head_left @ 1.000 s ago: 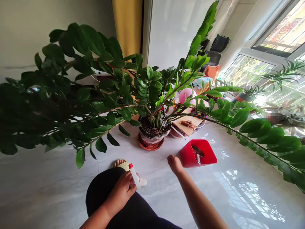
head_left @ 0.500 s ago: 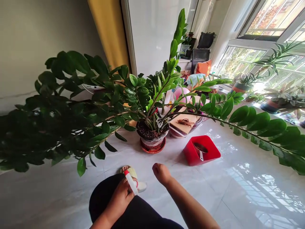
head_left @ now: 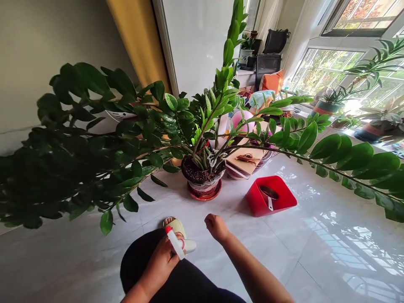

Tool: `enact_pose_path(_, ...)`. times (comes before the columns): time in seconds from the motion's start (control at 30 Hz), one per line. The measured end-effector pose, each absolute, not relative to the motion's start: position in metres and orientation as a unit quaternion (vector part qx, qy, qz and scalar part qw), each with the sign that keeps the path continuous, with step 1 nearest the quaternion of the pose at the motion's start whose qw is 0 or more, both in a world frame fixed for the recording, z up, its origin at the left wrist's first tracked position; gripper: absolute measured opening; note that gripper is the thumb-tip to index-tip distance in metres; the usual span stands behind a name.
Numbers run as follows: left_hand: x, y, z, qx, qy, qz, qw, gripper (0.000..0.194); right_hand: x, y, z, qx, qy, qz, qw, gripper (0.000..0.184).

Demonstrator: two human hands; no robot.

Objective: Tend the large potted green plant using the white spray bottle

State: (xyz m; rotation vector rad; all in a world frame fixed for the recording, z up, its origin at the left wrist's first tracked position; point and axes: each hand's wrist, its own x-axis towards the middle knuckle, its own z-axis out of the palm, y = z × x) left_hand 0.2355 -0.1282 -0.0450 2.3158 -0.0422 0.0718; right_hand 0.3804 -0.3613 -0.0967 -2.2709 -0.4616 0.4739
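My left hand rests on my knee, its fingers clamped on the small white spray bottle. My right hand, fingers curled together and empty, has drawn back from the red bin toward me. Beyond it the potted ZZ plant stands untouched on the floor.

Sunlit glossy tile floor, yellow curtain, windows at right.

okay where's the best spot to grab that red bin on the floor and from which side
Take the red bin by its open top rim, likely from the near left edge toward the right hand. Its upright, thin walls suit fingers hooked over; the scoop lies in the middle.
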Motion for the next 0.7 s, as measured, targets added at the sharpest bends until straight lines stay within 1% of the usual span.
enact_pose_path(0.1, 0.234, -0.13, -0.047, 0.908, -0.011, 0.028, 0.418, 0.026, 0.379, -0.358, -0.098, -0.884, -0.181, 0.196, 0.384, 0.022)
enact_pose_path(0.27, 0.231, -0.137, -0.04, 0.894, 0.012, 0.015, 0.448, 0.029, 0.37, -0.351, -0.101, -0.879, -0.189, 0.214, 0.381, 0.021)
enact_pose_path(0.4, 0.23, -0.139, -0.032, 0.887, 0.001, 0.025, 0.462, 0.018, 0.363, -0.347, -0.104, -0.877, -0.201, 0.228, 0.371, 0.023)
enact_pose_path(0.5, 0.23, -0.139, -0.025, 0.883, -0.007, 0.031, 0.469, 0.013, 0.358, -0.343, -0.108, -0.877, -0.21, 0.239, 0.36, 0.022)
enact_pose_path(0.7, 0.226, -0.142, -0.016, 0.863, 0.003, 0.037, 0.504, 0.017, 0.349, -0.333, -0.115, -0.88, -0.242, 0.262, 0.315, 0.02)
